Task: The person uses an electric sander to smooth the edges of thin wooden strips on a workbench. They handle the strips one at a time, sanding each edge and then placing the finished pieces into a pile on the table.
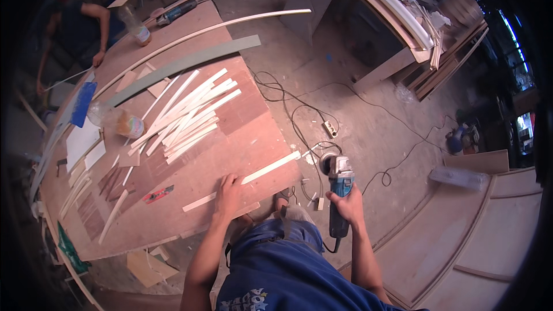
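My left hand (230, 192) presses a pale wood strip (268, 168) down on the plywood worktop (255, 134). One end of the strip reaches the table's right edge. In my right hand (350, 207) is a blue angle grinder (342, 177), held in the air just off that edge with its disc (327, 163) near the strip's end but apart from it. Whether the disc turns cannot be told. A red utility knife (158, 194) lies left of my left hand. Beyond it, a pile of cut wood strips (194, 114) is spread over the top.
A power strip (330, 129) and tangled cords (285, 90) lie on the concrete floor. Plastic bottles (129, 125), a grey board (190, 59) and a second power tool (177, 12) are on the table. Across it, a co-worker's hand (99, 58) rests at the edge. Panels (453, 233) lie right.
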Tool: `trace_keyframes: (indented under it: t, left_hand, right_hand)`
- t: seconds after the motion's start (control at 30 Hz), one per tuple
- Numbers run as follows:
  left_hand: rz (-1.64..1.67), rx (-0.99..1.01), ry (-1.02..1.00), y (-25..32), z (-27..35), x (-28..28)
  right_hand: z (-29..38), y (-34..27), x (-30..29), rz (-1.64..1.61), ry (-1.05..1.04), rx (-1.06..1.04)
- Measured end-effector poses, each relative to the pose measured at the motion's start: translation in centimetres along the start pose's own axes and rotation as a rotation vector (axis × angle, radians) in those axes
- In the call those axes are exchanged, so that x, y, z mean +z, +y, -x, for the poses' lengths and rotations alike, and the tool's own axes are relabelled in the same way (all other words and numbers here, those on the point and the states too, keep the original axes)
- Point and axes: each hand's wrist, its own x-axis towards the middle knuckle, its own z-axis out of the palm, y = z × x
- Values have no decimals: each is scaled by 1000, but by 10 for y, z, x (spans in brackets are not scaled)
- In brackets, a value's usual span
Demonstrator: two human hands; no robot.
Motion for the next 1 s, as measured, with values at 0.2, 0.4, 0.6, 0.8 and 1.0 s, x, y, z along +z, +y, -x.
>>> trace_keyframes:
  t: [0.2, 0.4, 0.6, 0.8, 1.0]
  left_hand:
    - [70, -89, 62, -52, 61, -31]
    - [238, -190, 177, -64, 70, -19]
    - [315, -194, 229, -70, 73, -14]
    - [323, -191, 188, -72, 71, -18]
    - [106, -66, 93, -64, 64, -32]
  right_hand:
    - [27, -21, 64, 162, -287, -67]
    - [72, -57, 139, 250, -406, -294]
    - [83, -59, 153, 291, -434, -190]
    - [39, -41, 100, 221, -132, -21]
    - [50, -41, 90, 114, -107, 8]
